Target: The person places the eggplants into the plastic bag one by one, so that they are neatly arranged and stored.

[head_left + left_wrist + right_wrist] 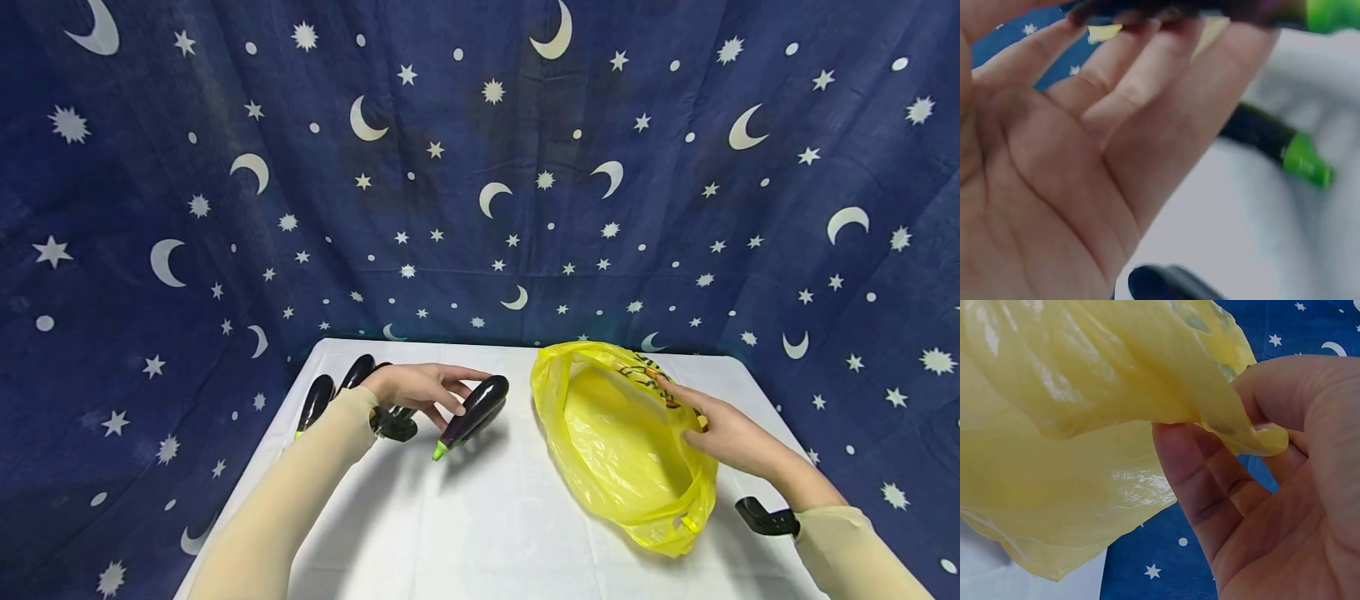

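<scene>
My left hand (431, 389) holds a glossy dark eggplant (480, 404) over the white table, its green stem end tilted down toward me. Across the top of the left wrist view, the fingertips meet that eggplant, which is partly cut off by the frame. Lower in the same view another eggplant (1260, 132) shows its green end (1309, 164). On the right, my right hand (731, 429) pinches the rim of a yellow plastic bag (630, 425), whose mouth gapes toward me. Close up, thumb and fingers grip the thin bag film (1116, 381).
More eggplants lie at the table's left side, one (317, 400) near the edge and another (356, 371) partly behind my left forearm. The white-covered table (480, 533) ends against a dark blue curtain (450, 208) printed with moons and stars.
</scene>
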The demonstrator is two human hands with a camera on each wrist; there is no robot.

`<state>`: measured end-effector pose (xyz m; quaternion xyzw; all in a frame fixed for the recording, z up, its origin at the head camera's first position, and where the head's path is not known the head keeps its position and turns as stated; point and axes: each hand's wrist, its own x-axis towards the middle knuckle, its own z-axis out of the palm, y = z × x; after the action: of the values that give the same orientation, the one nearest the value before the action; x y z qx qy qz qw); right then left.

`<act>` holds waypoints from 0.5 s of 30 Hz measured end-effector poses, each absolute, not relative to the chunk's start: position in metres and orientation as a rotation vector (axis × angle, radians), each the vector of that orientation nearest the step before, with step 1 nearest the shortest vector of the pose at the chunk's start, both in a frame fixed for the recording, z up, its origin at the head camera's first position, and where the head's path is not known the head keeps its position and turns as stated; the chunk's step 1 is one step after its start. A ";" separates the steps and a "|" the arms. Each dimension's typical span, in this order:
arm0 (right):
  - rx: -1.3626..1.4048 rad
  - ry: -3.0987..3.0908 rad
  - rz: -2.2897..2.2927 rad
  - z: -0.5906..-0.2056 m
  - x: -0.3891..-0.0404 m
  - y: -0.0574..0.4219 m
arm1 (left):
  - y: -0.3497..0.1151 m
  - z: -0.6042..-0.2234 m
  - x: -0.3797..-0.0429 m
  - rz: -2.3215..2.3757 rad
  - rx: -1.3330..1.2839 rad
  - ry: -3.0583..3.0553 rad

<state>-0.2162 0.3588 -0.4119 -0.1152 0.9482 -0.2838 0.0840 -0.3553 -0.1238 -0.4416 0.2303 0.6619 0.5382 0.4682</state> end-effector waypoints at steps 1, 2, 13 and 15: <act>-0.344 2.830 -0.847 -0.412 -0.216 0.359 | -0.121 -0.442 -0.354 1.330 0.574 1.594; -0.344 2.831 -0.848 -0.412 -0.216 0.360 | -0.118 -0.441 -0.352 1.340 0.581 1.567; -0.349 2.860 -0.832 -0.411 -0.216 0.360 | -0.071 -0.448 -0.337 1.352 0.690 1.339; -0.372 2.869 -0.838 -0.411 -0.217 0.359 | -0.058 -0.450 -0.334 1.346 0.695 1.328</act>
<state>-0.2166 0.3587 -0.4106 -0.1233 0.9505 -0.2776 0.0650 -0.3340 -0.0581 -0.4502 0.2918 0.5572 0.5648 0.5342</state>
